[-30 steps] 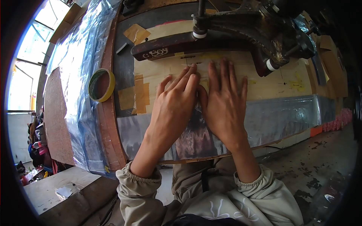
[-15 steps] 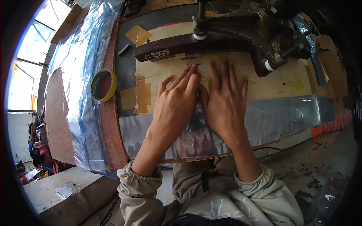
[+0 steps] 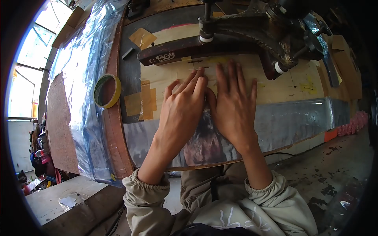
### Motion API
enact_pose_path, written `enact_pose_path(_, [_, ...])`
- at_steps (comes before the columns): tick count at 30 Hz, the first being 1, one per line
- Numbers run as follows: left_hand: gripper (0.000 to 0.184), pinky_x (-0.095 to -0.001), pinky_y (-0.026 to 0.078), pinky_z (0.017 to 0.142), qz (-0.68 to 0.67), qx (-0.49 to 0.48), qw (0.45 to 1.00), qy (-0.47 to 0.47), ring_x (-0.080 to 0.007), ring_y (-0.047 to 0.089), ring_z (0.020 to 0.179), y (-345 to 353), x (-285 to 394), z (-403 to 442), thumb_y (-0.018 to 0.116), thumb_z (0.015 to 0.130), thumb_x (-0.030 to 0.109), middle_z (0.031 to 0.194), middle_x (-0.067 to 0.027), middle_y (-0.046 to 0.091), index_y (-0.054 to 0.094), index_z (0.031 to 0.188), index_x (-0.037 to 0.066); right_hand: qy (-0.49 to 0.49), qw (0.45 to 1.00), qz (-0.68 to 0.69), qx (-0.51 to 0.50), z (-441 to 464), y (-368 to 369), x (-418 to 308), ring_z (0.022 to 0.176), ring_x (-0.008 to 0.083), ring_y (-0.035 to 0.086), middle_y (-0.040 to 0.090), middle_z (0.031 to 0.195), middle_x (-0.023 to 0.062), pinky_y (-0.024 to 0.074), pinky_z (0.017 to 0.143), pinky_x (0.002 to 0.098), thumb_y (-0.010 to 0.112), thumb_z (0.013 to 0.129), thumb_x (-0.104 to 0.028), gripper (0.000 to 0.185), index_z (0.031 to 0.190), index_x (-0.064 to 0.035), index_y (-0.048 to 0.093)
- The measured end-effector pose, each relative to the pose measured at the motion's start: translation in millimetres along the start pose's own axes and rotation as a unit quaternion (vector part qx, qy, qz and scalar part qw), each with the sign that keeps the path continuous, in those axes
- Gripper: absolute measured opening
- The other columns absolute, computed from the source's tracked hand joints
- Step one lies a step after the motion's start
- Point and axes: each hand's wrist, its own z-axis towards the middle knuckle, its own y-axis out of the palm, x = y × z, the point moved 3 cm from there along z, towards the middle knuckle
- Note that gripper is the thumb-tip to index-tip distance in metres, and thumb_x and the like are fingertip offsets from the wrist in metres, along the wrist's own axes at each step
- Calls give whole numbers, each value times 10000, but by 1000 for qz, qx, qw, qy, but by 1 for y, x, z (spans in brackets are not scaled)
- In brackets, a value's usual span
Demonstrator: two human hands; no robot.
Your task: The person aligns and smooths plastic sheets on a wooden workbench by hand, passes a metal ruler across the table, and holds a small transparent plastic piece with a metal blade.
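My left hand (image 3: 181,104) lies palm down on a pale board (image 3: 283,86), its fingers stretched forward and slightly bent. Beside it my right hand (image 3: 235,108) rests flatter, with the fingers straight and a little apart. The thumb of my right hand meets the side of my left hand. Just beyond my fingertips runs a dark metal bar (image 3: 177,54) with white handwriting, part of a heavy machine arm (image 3: 244,29) over the board. Small dark marks and yellow stains show on the board. Whatever is under my palms is hidden.
A roll of yellow tape (image 3: 116,92) lies at the left on blue plastic sheeting (image 3: 84,102). Brown tape (image 3: 145,100) covers the board's left edge. Clear film (image 3: 291,122) covers the near edge. Cardboard (image 3: 346,70) stands at the right.
The view has shifted very slightly to the left. Both hands keep the same pose and place on the board.
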Motion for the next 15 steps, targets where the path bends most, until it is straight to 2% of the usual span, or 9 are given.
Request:
enact_pose_path(12, [305, -450, 369, 990, -1, 6, 1000, -3, -267, 477, 1239, 0, 1, 0, 521, 811, 32, 1309, -171, 510, 498, 1114, -1, 5, 1000, 1, -4, 1, 0, -1, 1327, 291, 351, 429, 1374, 185, 226, 1057, 579, 535, 889, -365, 532, 1310, -46, 464])
enact_pose_path(15, [309, -449, 368, 991, 5, 4, 1000, -3, -269, 475, 1242, 1, 1, 1, 521, 809, 30, 1310, -173, 510, 497, 1114, -4, -1, 1000, -10, -28, 1, 0, 0, 1344, 326, 319, 374, 1411, 202, 236, 1045, 595, 485, 922, -344, 547, 1373, -54, 377])
